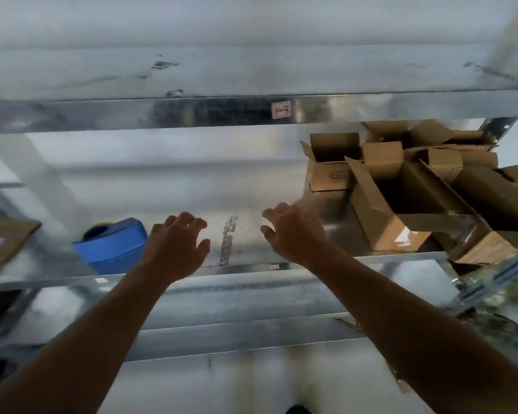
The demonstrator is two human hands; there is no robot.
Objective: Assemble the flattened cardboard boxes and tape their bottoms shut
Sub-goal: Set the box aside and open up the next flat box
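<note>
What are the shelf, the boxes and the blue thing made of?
Shelf: bare metal, likely galvanised steel; grey, mottled, shiny reflections. Boxes: brown cardboard, matte, with creased flaps. Blue thing: probably smooth plastic, evenly coloured; blur leaves it uncertain.

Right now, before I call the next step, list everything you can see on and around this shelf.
cardboard boxes: several, exact count unclear, brown, assembled with open tops, piled at the right of the middle shelf
tape dispenser: one, blue, left part of the middle shelf
flat cardboard piece: one, brown, far left edge
label: one, pale, on the upper beam
metal shelving: one unit, silver
left hand: fingers loosely spread, holding nothing
right hand: fingers loosely spread, holding nothing
</note>
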